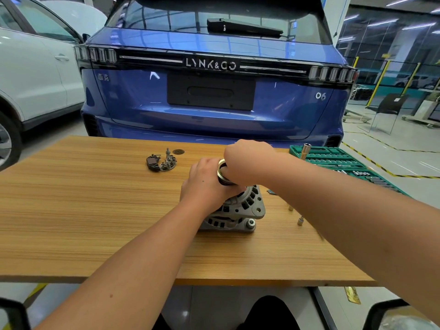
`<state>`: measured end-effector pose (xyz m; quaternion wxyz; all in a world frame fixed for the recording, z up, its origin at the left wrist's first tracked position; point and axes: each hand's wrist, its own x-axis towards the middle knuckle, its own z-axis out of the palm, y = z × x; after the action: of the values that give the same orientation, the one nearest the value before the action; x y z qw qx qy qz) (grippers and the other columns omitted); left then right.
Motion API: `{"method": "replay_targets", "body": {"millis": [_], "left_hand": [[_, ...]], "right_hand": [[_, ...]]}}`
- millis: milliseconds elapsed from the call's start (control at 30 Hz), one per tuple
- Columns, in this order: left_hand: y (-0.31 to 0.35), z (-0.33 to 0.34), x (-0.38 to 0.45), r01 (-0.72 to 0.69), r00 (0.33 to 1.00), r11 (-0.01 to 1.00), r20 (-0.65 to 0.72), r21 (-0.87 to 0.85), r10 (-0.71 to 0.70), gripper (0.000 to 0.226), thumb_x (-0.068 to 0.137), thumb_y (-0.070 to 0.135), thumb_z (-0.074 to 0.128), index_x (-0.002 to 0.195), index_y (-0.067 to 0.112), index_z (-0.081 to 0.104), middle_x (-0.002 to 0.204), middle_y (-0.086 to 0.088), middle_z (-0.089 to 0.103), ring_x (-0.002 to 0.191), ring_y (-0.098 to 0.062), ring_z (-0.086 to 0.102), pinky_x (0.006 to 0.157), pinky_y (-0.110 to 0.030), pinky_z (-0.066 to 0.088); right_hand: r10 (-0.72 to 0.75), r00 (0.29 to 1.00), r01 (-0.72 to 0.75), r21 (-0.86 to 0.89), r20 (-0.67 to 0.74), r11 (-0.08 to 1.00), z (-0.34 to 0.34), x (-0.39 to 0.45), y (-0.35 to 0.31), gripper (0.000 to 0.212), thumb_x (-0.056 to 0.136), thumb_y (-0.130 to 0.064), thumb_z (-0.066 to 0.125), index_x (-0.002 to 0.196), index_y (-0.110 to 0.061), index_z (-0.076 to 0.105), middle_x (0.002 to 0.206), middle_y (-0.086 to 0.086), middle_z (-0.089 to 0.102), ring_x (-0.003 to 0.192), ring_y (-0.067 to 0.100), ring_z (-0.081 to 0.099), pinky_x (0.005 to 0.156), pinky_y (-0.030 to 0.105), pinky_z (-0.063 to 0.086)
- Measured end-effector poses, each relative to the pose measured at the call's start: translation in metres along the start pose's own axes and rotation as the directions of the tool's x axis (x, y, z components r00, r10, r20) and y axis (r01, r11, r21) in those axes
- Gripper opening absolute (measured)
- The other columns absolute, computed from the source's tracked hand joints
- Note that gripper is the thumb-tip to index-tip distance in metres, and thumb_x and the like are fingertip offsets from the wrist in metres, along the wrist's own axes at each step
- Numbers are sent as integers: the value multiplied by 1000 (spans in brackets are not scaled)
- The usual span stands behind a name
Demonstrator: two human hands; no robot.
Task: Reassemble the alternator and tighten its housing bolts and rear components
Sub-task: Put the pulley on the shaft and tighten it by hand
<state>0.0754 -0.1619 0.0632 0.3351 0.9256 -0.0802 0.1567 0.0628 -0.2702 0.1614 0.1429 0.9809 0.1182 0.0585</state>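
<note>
On the wooden bench (71, 210), from the head view, the alternator (238, 208) stands near the middle with its pulley (222, 173) end up. The left hand (204, 182) curls round the upper housing just below the pulley, steadying it. The right hand (245, 153) reaches over the top with its fingers bent down at the pulley; whether its grip actually closes on the pulley or only rests there I cannot tell, since the fingers are hidden behind the hand. Well apart to the far left lie the rear parts (162, 160), a dark plate and small metal pieces. Right of the alternator stand two loose sockets (300, 220), and beyond them an open green socket set (333, 160).

Cast metal and copper inside make the alternator likely heavy and rigid, with sharp-edged vents. The ribbed body and mounting ears look like the safest holds; the smooth pulley would probably slip or turn.
</note>
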Motion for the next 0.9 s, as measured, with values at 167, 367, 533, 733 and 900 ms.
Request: {"method": "replay_targets", "body": {"millis": [167,367,533,733,900], "left_hand": [[2,-2,-1,2,1000,1000,17,-18,-2,59,65,72,73,110,41,50,103,16,41,101,-11,35,71,-38,37],[1,-3,-1,-17,1000,1000,17,-26,18,53,68,66,76,107,40,52,108,14,44,103,-14,39,72,-40,40],[1,-2,-2,-15,1000,1000,15,-27,16,59,69,69,76,111,43,45,109,16,42,103,-10,36,75,-38,37],[-1,-1,-2,-35,999,999,-17,-28,35,70,69,71,77,123,38,49,113,17,43,108,-8,36,79,-37,38],[-4,2,-2,-48,998,999,-45,-11,47,76,67,74,76,129,39,48,114,21,41,110,-5,36,79,-35,38]], "right_hand": [[31,998,-26,87,-51,996,7,-4,2,32,100,-33,49,72,-18,47,70,1,52,58,16,49,50,29,36],[50,996,-42,103,-78,994,13,-11,3,36,101,-37,45,70,-19,47,70,1,53,58,17,49,50,30,37],[35,990,12,331,-137,944,22,-18,21,37,100,-47,46,90,-17,66,79,1,65,68,18,61,58,35,56],[284,941,-177,446,-185,877,50,0,94,27,101,-35,51,102,-15,68,82,2,68,72,19,64,67,38,59],[293,952,-272,190,-93,943,83,19,134,26,101,-30,50,117,-15,64,106,6,60,94,24,58,80,41,56]]}}
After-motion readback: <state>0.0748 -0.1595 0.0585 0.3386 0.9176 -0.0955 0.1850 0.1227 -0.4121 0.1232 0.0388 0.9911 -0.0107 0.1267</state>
